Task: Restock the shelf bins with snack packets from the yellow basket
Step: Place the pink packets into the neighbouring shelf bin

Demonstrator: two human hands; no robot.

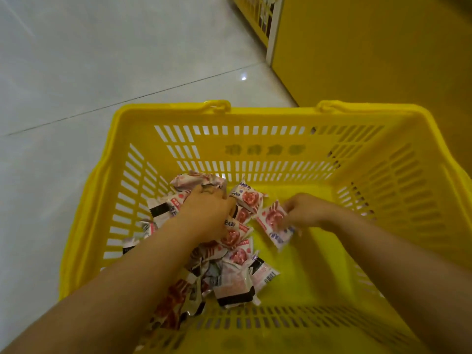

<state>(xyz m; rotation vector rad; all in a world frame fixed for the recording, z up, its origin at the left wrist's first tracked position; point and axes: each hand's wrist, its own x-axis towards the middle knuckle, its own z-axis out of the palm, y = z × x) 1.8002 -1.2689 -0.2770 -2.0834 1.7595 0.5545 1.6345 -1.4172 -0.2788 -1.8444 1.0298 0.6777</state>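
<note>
**RESTOCKING: PACKET PICK-UP FROM BASKET, LOAD STAGE**

**1. Task status**
The yellow basket (268, 111) stands on the tiled floor (76, 72), just beside a yellow shelf unit (370, 47). The shelf bins themselves are not in view, so how full they are cannot be told. The snack packets (229, 272) lie in a loose heap on the left half of the basket bottom, and the right half is bare plastic. A good number of packets remain, so by this evidence the restocking is not finished. The step in hand appears to be gathering a load for transfer to the bins. Lifting it out, carrying it to the shelf and placing it are still to be done.

**2. Grip state**
- Left hand (207, 208): it is set down on the far end of the heap. The grip is clenched, with the fingers curled over and into the packets and several bunched at the fingertips. How many it has secured cannot be told, since the hand covers them.
- Right hand (304, 210): it is to the right of the heap, above the bare basket bottom. The grip is a narrow pinch with fingers and thumb closed on the edge of a single packet (274, 221). That packet lies tilted at the right edge of the heap.
</note>
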